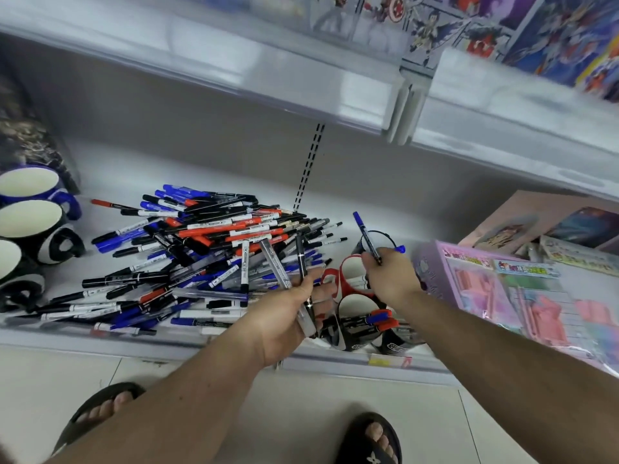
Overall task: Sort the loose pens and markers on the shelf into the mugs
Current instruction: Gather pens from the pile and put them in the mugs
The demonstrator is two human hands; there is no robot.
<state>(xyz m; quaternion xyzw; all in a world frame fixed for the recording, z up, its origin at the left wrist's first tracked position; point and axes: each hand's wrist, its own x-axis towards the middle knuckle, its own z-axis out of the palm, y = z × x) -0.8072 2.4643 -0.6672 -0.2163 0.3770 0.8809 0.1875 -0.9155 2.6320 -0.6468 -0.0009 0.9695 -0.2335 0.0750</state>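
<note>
Plastic barrels, light and stiff, likely smooth and prone to rolling or sliding off one another in the pile (201, 259) sprawling over the shelf (100, 169) from nine o'clock to the centre. Best pinching each at mid-barrel, where balance keeps it level; caps probably a poorer hold, being narrower.

Right hand (390, 279), at about three o'clock of the pile, pinching a blue marker (368, 239) near its lower end between curled fingertips; long axis running from the hand up toward eleven o'clock, blue tip pointing away and upward. Hovering above the black mug (376, 241) at the back of the cluster, seemingly lining up to drop in tail first.

Left hand (294, 313), at the pile's five o'clock edge, curling round a small bundle of pens (303, 279), dark and clear-barrelled, fanning out toward twelve o'clock, lower ends sticking out below the palm.

Sitting between the hands, a red-handled mug (351, 269); nearer the shelf edge, another mug (358, 316) already carrying red and blue markers lying slantwise. Standing at nine o'clock, three mugs (30, 212) with pale insides, showing nothing inside.

Lying mostly along a nine-to-three line, the heap looking barely reduced; sorting judged early.
</note>
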